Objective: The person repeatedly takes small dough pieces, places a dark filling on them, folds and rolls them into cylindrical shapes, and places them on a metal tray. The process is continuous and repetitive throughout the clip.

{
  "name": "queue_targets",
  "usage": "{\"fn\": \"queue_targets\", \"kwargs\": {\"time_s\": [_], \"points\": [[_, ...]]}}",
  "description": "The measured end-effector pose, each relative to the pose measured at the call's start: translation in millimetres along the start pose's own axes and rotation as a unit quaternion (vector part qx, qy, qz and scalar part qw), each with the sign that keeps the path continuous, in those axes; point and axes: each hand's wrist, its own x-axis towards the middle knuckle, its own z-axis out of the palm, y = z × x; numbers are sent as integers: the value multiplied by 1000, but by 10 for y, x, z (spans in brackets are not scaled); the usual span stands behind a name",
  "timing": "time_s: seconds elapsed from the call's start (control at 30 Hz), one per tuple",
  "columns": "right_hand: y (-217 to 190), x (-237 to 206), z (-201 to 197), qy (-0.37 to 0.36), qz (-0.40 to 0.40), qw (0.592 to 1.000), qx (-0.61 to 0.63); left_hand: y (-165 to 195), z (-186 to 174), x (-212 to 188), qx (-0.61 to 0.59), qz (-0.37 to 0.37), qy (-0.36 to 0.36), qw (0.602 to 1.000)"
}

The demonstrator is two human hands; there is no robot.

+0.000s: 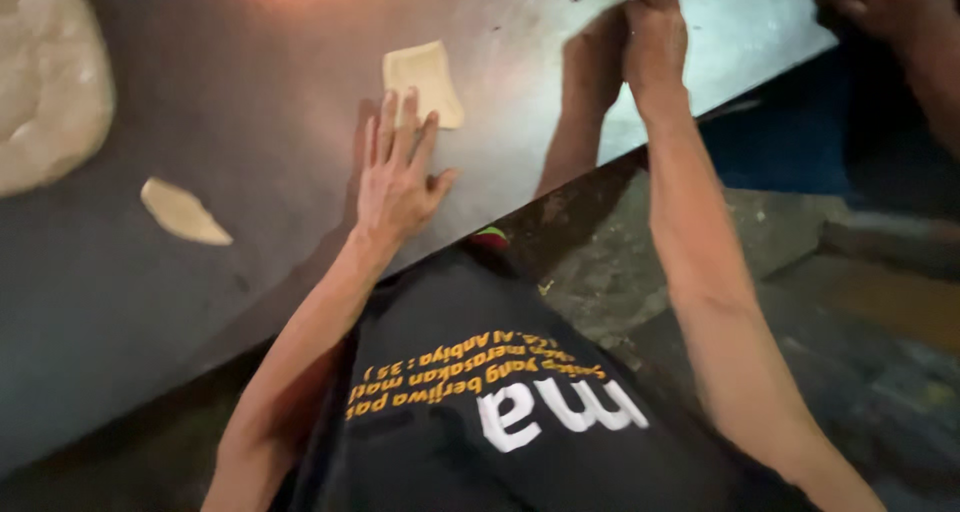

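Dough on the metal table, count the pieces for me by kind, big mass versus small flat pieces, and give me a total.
Large dough mass: 1, at the table's left edge of view.
Small flat dough pieces: 2, a squarish piece at the left hand fingertips, and a pointed piece lying apart to its left.
Total: 3 on the metal table.

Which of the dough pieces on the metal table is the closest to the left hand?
The squarish folded dough piece, just beyond the left hand's fingertips. The pointed scrap and the big dough mass lie farther left.
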Motion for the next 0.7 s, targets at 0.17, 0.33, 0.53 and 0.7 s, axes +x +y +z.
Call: {"fn": "queue_targets", "kwargs": {"time_s": [0.17,0.33,0.53,0.7], "points": [[-708,-175,137,30,-76,976,203,-134,-83,-239,51,-12,-13,999],[-1772,-180,536,27,-152,962,227,-324,-22,-194,-72,-74,45,994],[-1883,37,564,-61,-122,944,301,-416,95,297,-108,-64,195,973],[-1749,256,560,-20,-196,951,237,-455,87,764,-50,-46,107,992]]}}
